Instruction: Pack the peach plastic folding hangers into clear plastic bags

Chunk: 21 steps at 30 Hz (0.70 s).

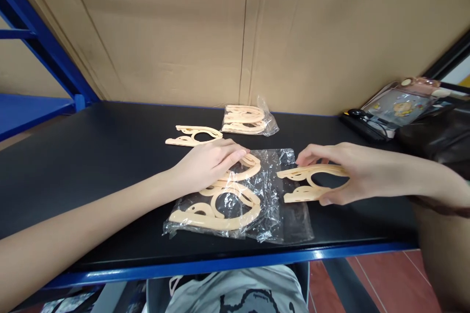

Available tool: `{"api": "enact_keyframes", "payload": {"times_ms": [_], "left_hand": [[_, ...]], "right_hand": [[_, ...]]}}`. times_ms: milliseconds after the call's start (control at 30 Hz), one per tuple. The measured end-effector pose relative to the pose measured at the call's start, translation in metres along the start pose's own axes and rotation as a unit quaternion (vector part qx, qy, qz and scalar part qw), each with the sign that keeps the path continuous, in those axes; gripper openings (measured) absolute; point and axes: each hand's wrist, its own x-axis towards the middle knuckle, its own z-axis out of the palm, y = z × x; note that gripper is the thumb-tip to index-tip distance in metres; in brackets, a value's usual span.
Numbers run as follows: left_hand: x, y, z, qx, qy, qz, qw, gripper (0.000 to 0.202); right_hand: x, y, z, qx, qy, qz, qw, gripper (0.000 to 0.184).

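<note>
A cream folding hanger (pixel 301 193), folded up, is gripped in my right hand (pixel 340 173), fingers over its top edge and thumb underneath. Its free ends point left, over the edge of a clear plastic bag (pixel 271 195). Inside that bag lie more cream folding hangers (pixel 216 224), flat on the black table. My left hand (pixel 211 164) rests over the upper part of the bag, thumb and fingers closed on it; it covers part of the hangers. Beyond the left hand lies another loose folding hanger (pixel 194 136).
A second clear bag of hangers (pixel 244 120) lies at the back against the cardboard wall (pixel 176 34). At the far right are a black mouse (pixel 356 113), a printed clear pouch (pixel 400 107) and a dark bag (pixel 436 129). Blue metal edging (pixel 220 262) runs along the table's front.
</note>
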Motion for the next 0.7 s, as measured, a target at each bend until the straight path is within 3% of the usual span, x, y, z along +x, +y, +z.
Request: {"api": "enact_keyframes", "payload": {"times_ms": [100,200,400,500,700], "left_hand": [[0.0,0.001,0.0,0.005,0.0,-0.001,1.0,0.048],[0.0,0.002,-0.001,0.009,0.002,-0.001,1.0,0.049],[0.0,0.002,-0.001,0.012,0.007,-0.004,1.0,0.046],[0.0,0.002,-0.001,0.014,0.007,-0.006,1.0,0.045],[0.0,0.001,-0.001,0.025,0.005,0.011,1.0,0.047]], "right_hand": [[0.0,-0.01,0.011,-0.051,0.023,0.006,0.998,0.035],[0.002,-0.012,0.022,-0.104,0.081,-0.011,0.991,0.043],[0.013,-0.01,0.033,-0.207,0.192,-0.079,0.956,0.047],[0.015,-0.012,0.034,-0.205,0.182,-0.077,0.959,0.053],[0.007,-0.02,0.026,-0.087,0.083,-0.064,0.991,0.054]]}}
